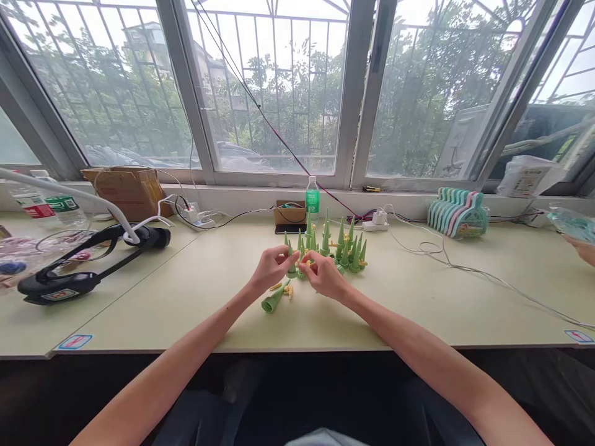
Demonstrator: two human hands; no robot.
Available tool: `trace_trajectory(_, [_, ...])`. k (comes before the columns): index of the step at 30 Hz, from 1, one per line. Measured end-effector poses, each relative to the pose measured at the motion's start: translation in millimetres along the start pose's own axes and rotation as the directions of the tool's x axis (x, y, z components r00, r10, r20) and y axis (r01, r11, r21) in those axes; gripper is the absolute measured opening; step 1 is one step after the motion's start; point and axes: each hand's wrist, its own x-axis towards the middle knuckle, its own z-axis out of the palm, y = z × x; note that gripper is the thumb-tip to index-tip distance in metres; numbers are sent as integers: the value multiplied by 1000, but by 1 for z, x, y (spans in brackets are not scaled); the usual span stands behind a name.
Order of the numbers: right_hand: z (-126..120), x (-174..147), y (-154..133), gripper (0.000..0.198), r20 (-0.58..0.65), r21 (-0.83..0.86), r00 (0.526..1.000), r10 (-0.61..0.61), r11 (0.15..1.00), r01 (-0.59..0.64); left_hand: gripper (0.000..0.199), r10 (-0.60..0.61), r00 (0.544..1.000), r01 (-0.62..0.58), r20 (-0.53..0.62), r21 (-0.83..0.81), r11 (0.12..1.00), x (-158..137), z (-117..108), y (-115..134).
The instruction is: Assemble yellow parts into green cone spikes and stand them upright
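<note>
My left hand is closed around a green watering spike, held upright with its point up. Close beside it, the fingers of my right hand pinch a small yellow valve, mostly hidden by the fingertips. The two hands almost meet above the table. Below my left hand, a loose green watering spike lies on its side with its hollow end facing me. Some yellow valves lie next to it. Behind my hands stand several upright green spikes, some with yellow valves fitted.
Behind the spikes are a green-labelled bottle, a small cardboard box and a power strip. Black headgear lies left. Pastel hangers and white cables are right. Another person's hand shows at the right edge.
</note>
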Motion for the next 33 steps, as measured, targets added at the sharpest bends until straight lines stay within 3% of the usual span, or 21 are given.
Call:
trace_trajectory(4, [0,1,2,16,6,6,1000,6,1000,-6,39,3,1000,-4,10,6,1000,0,0,-2])
trace_trajectory(17, [1,3,8,41,-12,-99,999,-36,995,35,40,28,999,-29,34,36,999,0,-1,-4])
trace_trajectory(26, [-1,0,0,18,16,-30,1000,0,1000,1,41,-14,1000,14,-12,-23,1000,1,0,0])
trace_trajectory(33, [-1,1,1,18,20,-31,1000,13,999,-12,39,-33,999,33,17,-42,999,1,-1,-1])
